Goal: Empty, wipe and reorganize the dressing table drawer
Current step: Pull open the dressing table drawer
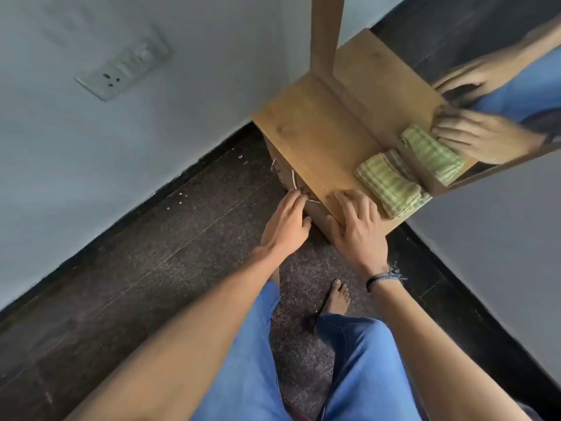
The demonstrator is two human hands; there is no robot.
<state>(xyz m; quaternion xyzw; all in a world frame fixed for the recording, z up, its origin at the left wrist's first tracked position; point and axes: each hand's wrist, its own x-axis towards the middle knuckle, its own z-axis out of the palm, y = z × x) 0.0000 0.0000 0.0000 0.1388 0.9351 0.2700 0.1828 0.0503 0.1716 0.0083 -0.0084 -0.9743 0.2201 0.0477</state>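
A small wooden dressing table (306, 129) stands against the wall with a mirror (498, 56) behind it. On its top at the right lies a folded green checked cloth (391, 185). My left hand (287, 226) reaches to the thin metal drawer handle (296, 183) on the table's front, fingertips curled at it. The drawer front is mostly hidden under the top. My right hand (358, 226) lies flat, fingers spread, on the near edge of the tabletop, holding nothing.
The floor (151, 268) is dark speckled stone. A grey wall with a switch panel (124, 65) is to the left, another wall to the right. My legs in blue jeans and a bare foot (337, 299) stand close to the table.
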